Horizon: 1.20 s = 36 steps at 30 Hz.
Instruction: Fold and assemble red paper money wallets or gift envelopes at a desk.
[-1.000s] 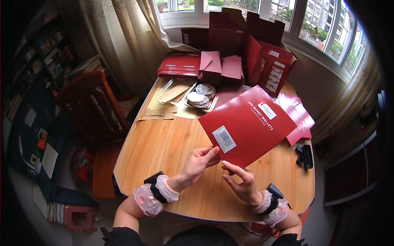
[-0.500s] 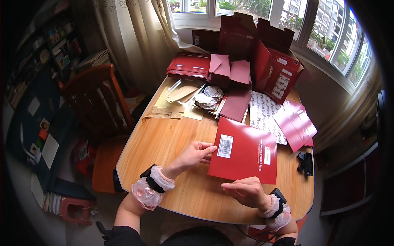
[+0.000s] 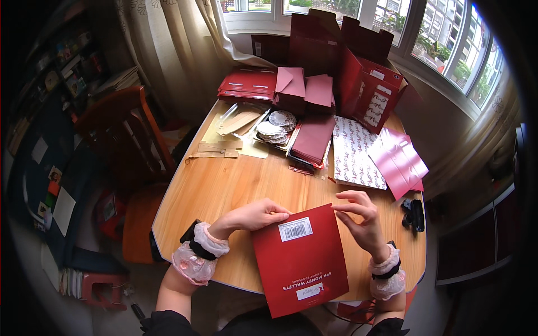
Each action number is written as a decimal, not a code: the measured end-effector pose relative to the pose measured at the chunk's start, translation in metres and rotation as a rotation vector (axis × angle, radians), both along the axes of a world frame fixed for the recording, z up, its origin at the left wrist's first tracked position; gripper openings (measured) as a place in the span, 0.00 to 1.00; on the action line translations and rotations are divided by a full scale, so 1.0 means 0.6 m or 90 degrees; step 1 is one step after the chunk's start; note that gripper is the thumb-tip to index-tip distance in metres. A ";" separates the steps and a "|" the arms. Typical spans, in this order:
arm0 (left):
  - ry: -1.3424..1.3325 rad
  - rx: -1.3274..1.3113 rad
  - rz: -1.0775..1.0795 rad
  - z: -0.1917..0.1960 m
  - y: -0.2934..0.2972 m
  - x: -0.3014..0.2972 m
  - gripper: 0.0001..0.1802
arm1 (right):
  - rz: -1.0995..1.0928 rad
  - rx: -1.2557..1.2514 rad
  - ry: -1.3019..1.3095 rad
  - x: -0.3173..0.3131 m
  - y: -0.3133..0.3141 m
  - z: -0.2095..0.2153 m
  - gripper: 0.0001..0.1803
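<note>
A flat red cardboard wallet pack [image 3: 302,257] with a white barcode label is tilted over the table's near edge, its printing upside down to me. My left hand [image 3: 255,215] pinches its far left edge, thumb on top. At its far right corner my right hand [image 3: 361,221] hovers with thumb and fingers apart; whether a fingertip touches the corner I cannot tell. Beyond my hands lie a stack of dark pink envelopes [image 3: 311,140], a white patterned sheet [image 3: 357,151] and shiny pink folded cards [image 3: 398,159].
On the wooden table [image 3: 235,185] are round patterned tags [image 3: 274,129], tan paper strips [image 3: 216,148], a red folder stack [image 3: 246,84], pink envelope piles [image 3: 290,87] and a black object [image 3: 413,215]. Large red boxes [image 3: 364,89] stand by the window. A wooden chair [image 3: 126,140] is at the left.
The red pack has turned about a quarter turn and come nearer, uncovering the envelope stack's front. My right hand has moved from its near edge to its far right corner, fingers spreading.
</note>
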<state>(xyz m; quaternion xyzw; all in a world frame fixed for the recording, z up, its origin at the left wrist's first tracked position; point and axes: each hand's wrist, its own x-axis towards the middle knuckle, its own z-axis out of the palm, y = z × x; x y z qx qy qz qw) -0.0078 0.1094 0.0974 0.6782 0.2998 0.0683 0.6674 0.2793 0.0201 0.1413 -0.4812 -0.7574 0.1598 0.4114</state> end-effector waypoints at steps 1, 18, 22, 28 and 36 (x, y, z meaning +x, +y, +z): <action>0.039 0.080 -0.010 0.000 -0.007 0.010 0.20 | 0.027 -0.013 -0.015 -0.009 0.002 -0.009 0.10; -0.053 0.091 0.014 0.010 -0.043 0.038 0.14 | 0.072 -0.553 0.233 -0.023 -0.003 -0.051 0.09; -0.084 0.000 0.070 -0.007 -0.038 0.037 0.13 | 0.065 -0.550 0.251 -0.023 -0.003 -0.047 0.08; -0.077 0.020 0.220 0.005 -0.022 0.025 0.10 | 0.074 -0.496 0.388 0.008 0.001 -0.053 0.13; -0.082 0.028 0.235 0.012 -0.021 0.020 0.10 | 0.059 -0.487 0.430 0.007 0.000 -0.056 0.16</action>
